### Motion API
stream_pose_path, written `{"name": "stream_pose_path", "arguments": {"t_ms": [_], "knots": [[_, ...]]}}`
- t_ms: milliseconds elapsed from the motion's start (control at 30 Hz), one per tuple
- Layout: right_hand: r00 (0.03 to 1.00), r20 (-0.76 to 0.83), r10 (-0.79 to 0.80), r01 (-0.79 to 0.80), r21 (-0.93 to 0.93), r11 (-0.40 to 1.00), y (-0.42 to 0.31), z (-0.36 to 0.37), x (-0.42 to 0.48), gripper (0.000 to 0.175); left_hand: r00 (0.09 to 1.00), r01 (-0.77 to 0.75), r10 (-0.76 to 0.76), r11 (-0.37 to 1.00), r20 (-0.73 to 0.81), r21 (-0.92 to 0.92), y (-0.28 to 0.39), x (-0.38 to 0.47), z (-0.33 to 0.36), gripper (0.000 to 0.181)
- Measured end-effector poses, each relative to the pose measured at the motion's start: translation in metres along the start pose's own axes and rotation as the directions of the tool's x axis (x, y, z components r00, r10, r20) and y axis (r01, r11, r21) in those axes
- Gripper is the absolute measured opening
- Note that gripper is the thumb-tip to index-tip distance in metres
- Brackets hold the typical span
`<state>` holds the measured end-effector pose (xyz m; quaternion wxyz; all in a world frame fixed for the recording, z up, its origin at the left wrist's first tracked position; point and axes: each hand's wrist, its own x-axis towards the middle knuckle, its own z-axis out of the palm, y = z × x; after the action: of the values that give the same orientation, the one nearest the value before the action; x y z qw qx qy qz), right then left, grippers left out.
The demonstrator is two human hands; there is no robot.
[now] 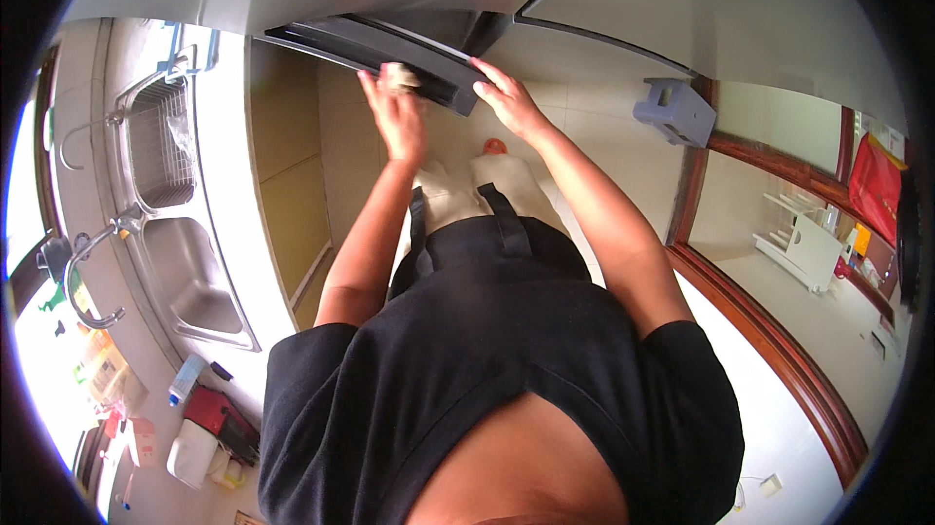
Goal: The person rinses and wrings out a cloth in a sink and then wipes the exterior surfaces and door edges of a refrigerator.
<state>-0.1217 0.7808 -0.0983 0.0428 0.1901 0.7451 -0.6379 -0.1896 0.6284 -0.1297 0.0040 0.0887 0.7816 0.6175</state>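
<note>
A dark, narrow door or panel edge slants out below large grey glossy surfaces at the top of the view. My right hand grips its near corner, fingers on the pale rim and thumb on the dark face. My left hand is at its lower side, its fingers around a small pale cloth-like item that is blurred and partly hidden. The item lies against or just over the dark edge; which of the two I cannot tell.
On the left a white counter holds a double steel sink with curved taps. A blue-grey plastic stool stands on the tiled floor to the right, beside a brown wooden frame. Grey cabinet or appliance fronts span the top.
</note>
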Motion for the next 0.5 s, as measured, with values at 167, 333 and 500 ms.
{"name": "stream_pose_path", "arguments": {"t_ms": [167,333,500], "knots": [[0.999,-0.014,-0.044,0.045,0.033,0.998,0.011,-0.007,0.010,0.039,0.816,-0.267,0.159,0.957,0.556,0.118,0.026,-0.070,0.015,0.046],[0.999,0.002,-0.038,0.038,0.091,0.995,0.011,-0.001,0.000,0.043,0.930,-0.254,0.230,0.966,0.287,0.049,0.043,-0.031,-0.011,0.026],[0.987,0.061,0.146,-0.157,0.228,0.961,-0.001,0.005,-0.013,0.057,0.933,-0.338,0.356,0.920,-0.060,0.196,0.037,0.053,-0.059,0.019]]}}
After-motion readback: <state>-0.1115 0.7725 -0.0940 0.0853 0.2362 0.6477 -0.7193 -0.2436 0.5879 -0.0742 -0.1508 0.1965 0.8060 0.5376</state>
